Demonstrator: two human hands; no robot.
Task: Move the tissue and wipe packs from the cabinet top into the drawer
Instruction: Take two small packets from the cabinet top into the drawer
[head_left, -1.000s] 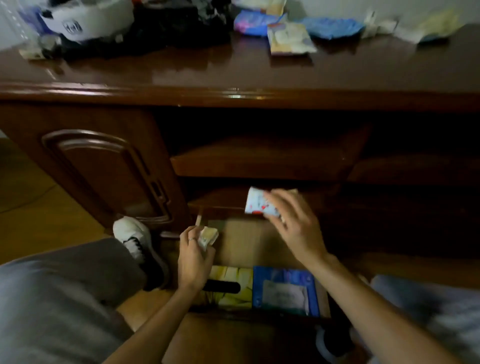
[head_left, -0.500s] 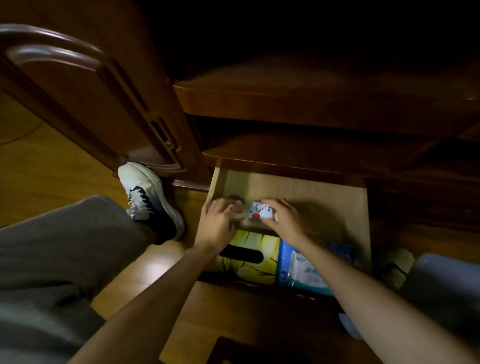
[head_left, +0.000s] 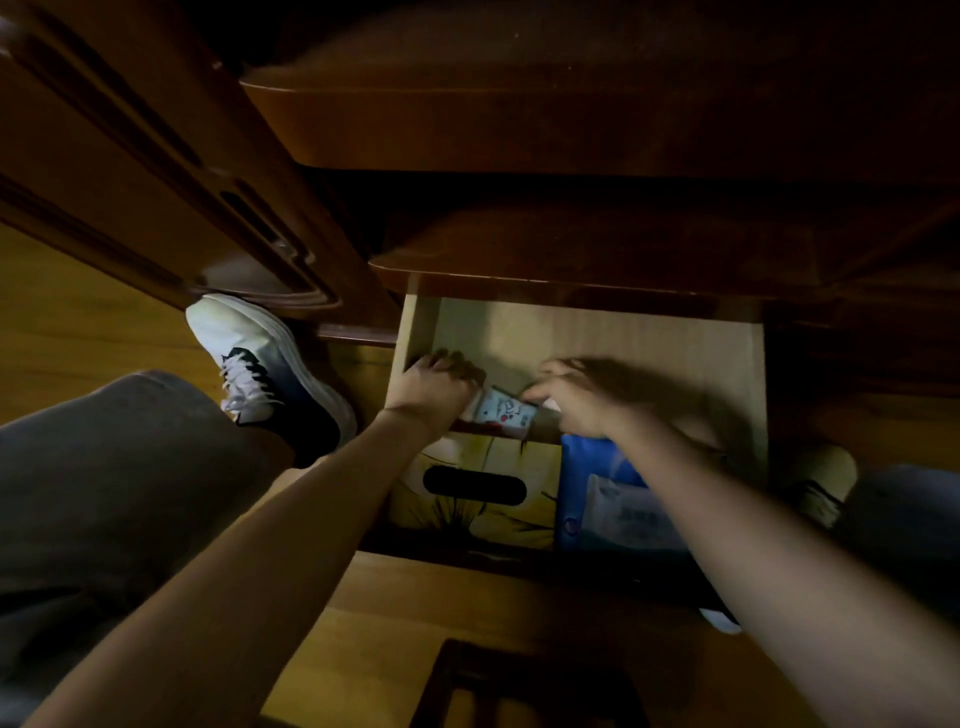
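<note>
A small white tissue pack (head_left: 503, 410) is held between the left hand (head_left: 434, 387), curled closed on its end, and the blurred right hand (head_left: 576, 400), whose grip cannot be told, inside the open drawer (head_left: 597, 332), behind a yellow tissue box (head_left: 475, 488) and blue wipe pack (head_left: 597, 488).

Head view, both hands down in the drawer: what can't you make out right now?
- Cabinet top: outside the head view, so remaining packs can't be counted.
- Left hand: its own knuckles hide any pack in it.
- Right hand: motion-blurred; grip on the small white pack unclear.
- Blue wipe pack: partly covered by the right forearm.
- Drawer back: hidden beneath the shelf edge, in shadow.
</note>
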